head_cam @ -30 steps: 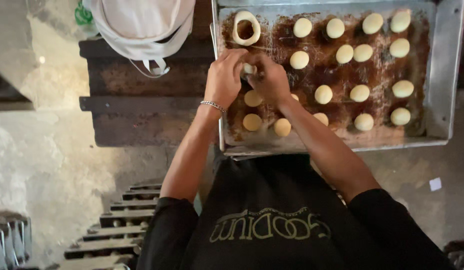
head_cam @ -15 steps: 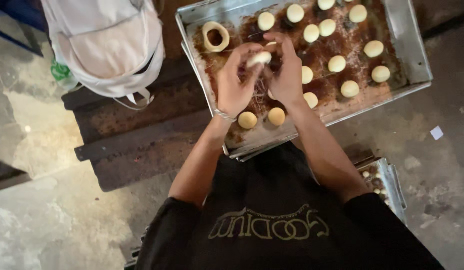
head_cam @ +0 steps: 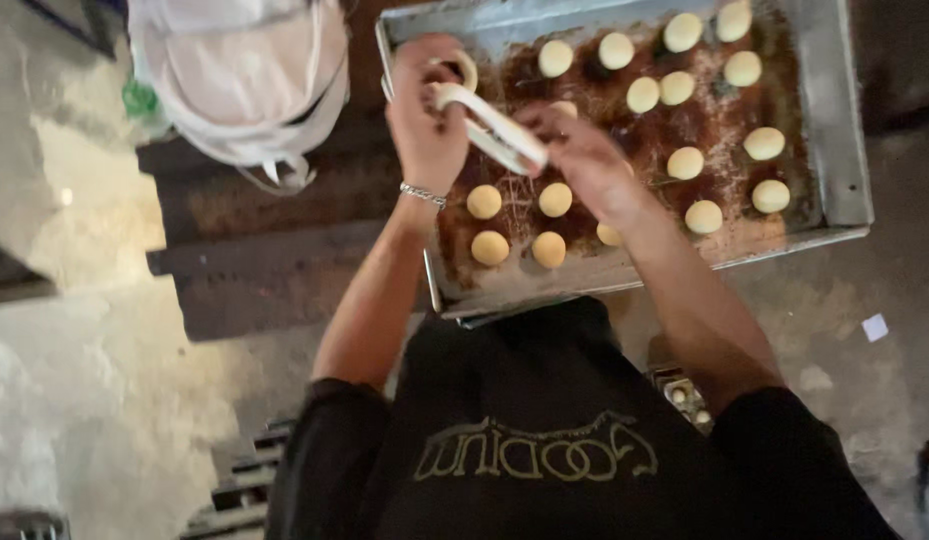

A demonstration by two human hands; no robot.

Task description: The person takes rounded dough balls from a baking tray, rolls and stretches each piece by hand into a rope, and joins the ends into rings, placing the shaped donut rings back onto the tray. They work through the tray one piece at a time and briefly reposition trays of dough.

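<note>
Left hand and right hand gripping, stretching a soft pale dough strip, hovering over smooth round dough balls, crumb-dusted metal tray, dark wooden bench, rough concrete floor.

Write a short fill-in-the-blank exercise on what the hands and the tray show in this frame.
1. Both hands stretch a strip of ____ between them, left hand to right hand.
2. The dough balls sit on a metal ____.
3. A bracelet circles the ____ wrist.
4. The pale backpack lies to the ____ of the tray.

Missing words: dough; tray; left; left
</note>
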